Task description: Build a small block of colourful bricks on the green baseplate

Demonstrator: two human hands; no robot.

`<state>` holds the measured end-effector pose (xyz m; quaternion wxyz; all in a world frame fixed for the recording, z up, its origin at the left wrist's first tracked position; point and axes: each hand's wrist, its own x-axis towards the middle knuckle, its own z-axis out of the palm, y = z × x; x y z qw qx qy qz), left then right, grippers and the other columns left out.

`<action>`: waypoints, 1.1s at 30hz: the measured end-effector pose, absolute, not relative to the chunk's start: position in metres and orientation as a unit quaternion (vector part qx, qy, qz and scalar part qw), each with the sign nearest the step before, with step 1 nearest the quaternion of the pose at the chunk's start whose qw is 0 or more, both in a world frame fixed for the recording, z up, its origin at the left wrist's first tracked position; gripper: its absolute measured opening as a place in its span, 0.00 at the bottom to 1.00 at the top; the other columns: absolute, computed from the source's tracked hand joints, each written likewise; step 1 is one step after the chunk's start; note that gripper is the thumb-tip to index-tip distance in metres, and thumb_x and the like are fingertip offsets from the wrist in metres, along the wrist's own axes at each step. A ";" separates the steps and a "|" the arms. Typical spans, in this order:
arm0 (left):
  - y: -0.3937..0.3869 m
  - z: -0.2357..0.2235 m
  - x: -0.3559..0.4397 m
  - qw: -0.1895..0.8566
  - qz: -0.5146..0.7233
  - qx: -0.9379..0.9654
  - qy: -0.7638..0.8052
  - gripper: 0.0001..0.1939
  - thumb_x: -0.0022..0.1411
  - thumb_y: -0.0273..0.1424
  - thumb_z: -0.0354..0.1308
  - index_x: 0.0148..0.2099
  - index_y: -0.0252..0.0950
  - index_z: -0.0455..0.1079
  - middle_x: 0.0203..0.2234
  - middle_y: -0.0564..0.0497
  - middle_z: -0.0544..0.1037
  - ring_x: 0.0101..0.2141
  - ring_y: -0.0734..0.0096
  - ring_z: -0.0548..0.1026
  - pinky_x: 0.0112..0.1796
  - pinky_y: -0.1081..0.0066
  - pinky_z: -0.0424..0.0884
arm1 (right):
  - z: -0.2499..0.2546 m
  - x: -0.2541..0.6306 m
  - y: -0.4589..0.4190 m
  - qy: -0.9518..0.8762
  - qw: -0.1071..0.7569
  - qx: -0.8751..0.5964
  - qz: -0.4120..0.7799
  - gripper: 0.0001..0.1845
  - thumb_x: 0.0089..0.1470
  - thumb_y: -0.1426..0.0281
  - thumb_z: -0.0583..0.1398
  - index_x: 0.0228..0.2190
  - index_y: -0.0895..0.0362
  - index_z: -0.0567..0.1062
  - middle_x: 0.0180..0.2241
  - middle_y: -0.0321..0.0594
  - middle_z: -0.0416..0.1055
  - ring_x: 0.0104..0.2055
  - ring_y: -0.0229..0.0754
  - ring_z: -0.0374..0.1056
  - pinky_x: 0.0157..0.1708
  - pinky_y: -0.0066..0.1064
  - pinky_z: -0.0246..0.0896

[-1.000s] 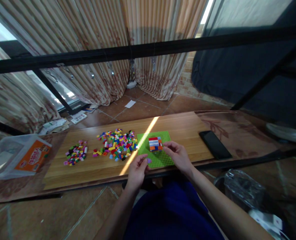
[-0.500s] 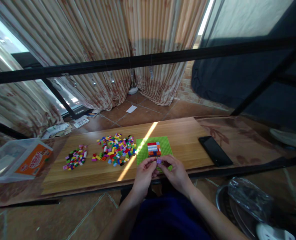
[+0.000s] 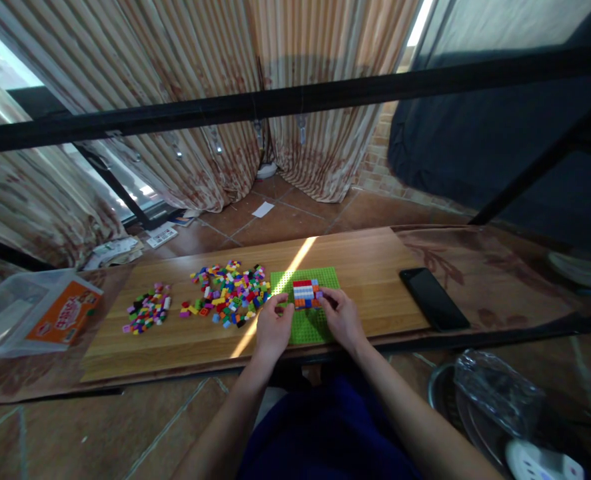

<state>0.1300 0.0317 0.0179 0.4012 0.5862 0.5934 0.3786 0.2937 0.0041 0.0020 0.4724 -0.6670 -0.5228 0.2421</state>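
Note:
A small brick block (image 3: 306, 292) with red, white, blue and orange layers stands on a green baseplate (image 3: 326, 277) on the wooden board. My left hand (image 3: 274, 325) lies on the plate's left part, its fingers bent and pressing beside the block. My right hand (image 3: 342, 317) is at the block's right side, fingers pinched on a small purple brick (image 3: 319, 294) that touches the block.
A large pile of loose coloured bricks (image 3: 230, 293) lies left of the plate, with a smaller pile (image 3: 148, 313) farther left. A black phone (image 3: 434, 298) lies to the right. A clear plastic box (image 3: 35, 313) sits far left. A black bar (image 3: 295, 100) crosses overhead.
Both hands had met near the board's front edge around the purple brick. They have since moved forward to the block, the right hand carrying the brick to its right side.

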 end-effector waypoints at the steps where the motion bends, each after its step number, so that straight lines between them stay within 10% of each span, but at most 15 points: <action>1: 0.034 0.016 0.131 0.393 0.374 0.592 0.597 0.14 0.55 0.30 0.58 0.44 0.33 0.73 0.39 0.45 0.78 0.33 0.68 0.74 0.37 0.67 0.70 | 0.001 0.292 0.005 -0.526 0.465 -0.674 0.232 0.18 0.56 0.62 0.54 0.40 0.59 0.77 0.36 0.47 0.74 0.36 0.45 0.69 0.38 0.36 0.64; 33: 0.040 -0.011 0.134 0.434 0.366 0.606 0.557 0.11 0.58 0.28 0.56 0.44 0.33 0.72 0.39 0.44 0.79 0.37 0.65 0.77 0.42 0.64 0.73 | -0.022 0.298 0.026 -0.382 0.507 -0.703 0.323 0.20 0.44 0.58 0.62 0.35 0.60 0.76 0.28 0.42 0.76 0.28 0.41 0.70 0.29 0.31 0.64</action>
